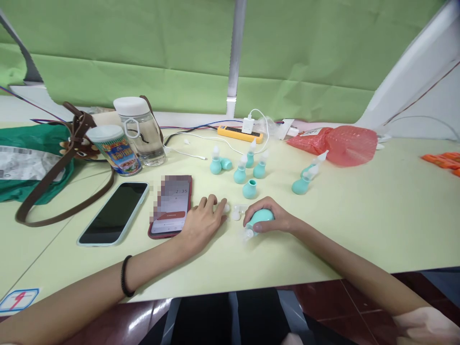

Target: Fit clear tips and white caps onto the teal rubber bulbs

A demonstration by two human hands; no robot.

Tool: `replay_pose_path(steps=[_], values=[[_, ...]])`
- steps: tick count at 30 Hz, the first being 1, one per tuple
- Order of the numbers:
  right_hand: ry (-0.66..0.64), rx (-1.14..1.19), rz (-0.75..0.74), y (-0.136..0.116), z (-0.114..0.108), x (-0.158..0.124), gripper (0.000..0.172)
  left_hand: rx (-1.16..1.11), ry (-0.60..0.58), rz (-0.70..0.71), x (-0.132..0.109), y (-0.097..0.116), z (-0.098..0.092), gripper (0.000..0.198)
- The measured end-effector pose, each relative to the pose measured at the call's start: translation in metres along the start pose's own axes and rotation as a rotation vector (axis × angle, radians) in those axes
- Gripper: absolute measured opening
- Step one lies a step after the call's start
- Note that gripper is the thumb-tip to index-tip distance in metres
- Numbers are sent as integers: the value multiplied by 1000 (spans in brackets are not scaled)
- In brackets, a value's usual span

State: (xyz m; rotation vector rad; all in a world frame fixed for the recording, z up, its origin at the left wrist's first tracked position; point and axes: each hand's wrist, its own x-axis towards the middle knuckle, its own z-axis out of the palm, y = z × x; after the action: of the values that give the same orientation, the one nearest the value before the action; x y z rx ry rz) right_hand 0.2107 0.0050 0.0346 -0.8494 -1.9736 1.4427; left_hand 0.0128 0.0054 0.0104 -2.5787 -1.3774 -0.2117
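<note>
My right hand [269, 218] is closed around a teal squeeze bulb [263, 216], a nasal aspirator by its look. Its clear plastic tip [247, 233] points toward me and to the left. My left hand [205, 223] rests low over the table, fingers apart. A small clear plastic piece [226, 208] lies between its index finger and thumb; contact is hard to judge. Another clear piece [236, 213] sits just right of it. Behind the hands stands an uncapped teal bulb [249, 189]. Several bulbs with clear tips, such as one bulb [240, 174], are grouped farther back.
Two tipped bulbs [301, 185] lie to the right, before a red plastic bag [350, 146]. Two phones, one dark [115, 213] and one lit [174, 203], lie left. Behind them stand a printed cup [122, 155] and water bottle [145, 134]. A yellow power strip [239, 134] lies behind.
</note>
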Motion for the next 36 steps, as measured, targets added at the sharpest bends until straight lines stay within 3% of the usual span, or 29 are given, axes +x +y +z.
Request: replay_pose_path(steps=[4, 7, 11, 14, 19, 27, 29, 32, 36], values=[[161, -166, -48, 1, 8, 0, 16, -161, 133, 35, -6, -3, -7, 29], [325, -274, -90, 2, 18, -1, 15, -473, 264, 209, -14, -2, -14, 31], [337, -270, -116, 0, 30, -2, 14, -598, 231, 273, -20, 3, -15, 31], [267, -207, -97, -2, 32, -2, 12, -560, 204, 319, -19, 4, -12, 29], [38, -54, -18, -3, 27, -3, 6, -557, 286, 560, -20, 4, -5, 35], [-288, 235, 88, 1, 7, -3, 13, -656, 308, 687, -26, 10, -6, 38], [-215, 380, 35, 0, -4, -4, 19, -620, 340, 711, -26, 11, -6, 38], [51, 547, -88, -7, -20, -6, 27, -481, 332, 630, -24, 9, -1, 37], [363, 416, -95, -15, -33, -6, 23, -328, 249, 457, -19, 7, 5, 36]])
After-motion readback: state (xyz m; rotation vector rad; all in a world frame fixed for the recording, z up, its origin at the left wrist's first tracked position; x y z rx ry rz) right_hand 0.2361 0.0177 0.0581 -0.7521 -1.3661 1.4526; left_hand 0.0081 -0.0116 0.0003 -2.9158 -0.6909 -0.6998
